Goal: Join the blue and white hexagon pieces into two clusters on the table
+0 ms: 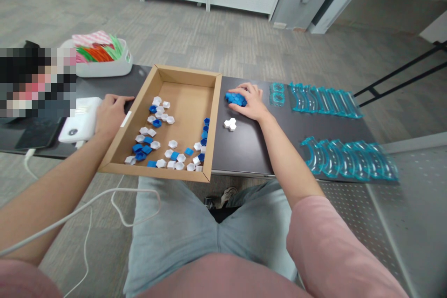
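Observation:
A shallow cardboard tray (214,121) lies on the dark table (251,149) and holds several loose blue and white hexagonal pieces (159,142). My left hand (111,114) rests against the tray's left wall, fingers curled on its rim. My right hand (249,101) lies right of the tray, fingers spread over a cluster of joined blue hexagon pieces (235,98). A small group of white hexagon pieces (230,124) sits on the table just below that hand.
Two rows of clear blue curved pieces (326,100) (349,158) lie at the right. A white bin of colored strips (101,58) stands at the back left. A white device (78,121) with a cable lies left of the tray.

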Demonstrator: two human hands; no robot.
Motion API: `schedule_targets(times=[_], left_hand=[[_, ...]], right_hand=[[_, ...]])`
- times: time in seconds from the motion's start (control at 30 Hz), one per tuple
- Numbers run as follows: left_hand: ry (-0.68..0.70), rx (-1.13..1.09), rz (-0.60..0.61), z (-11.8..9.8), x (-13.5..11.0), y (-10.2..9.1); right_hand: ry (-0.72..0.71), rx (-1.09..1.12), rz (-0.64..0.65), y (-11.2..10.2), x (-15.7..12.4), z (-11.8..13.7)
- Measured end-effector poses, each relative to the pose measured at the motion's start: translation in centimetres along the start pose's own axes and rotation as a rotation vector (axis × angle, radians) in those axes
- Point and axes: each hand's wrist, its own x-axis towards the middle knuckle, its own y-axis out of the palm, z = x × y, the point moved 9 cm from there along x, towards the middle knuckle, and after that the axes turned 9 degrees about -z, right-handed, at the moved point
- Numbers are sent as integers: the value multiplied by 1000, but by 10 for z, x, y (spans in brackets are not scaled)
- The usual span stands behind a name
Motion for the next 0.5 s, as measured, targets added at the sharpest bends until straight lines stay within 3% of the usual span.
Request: schedule_targets(times=[0.5], left_hand=[[51, -6, -48, 5, 4, 4]], right_hand=[[12, 73, -53, -5, 0, -4]])
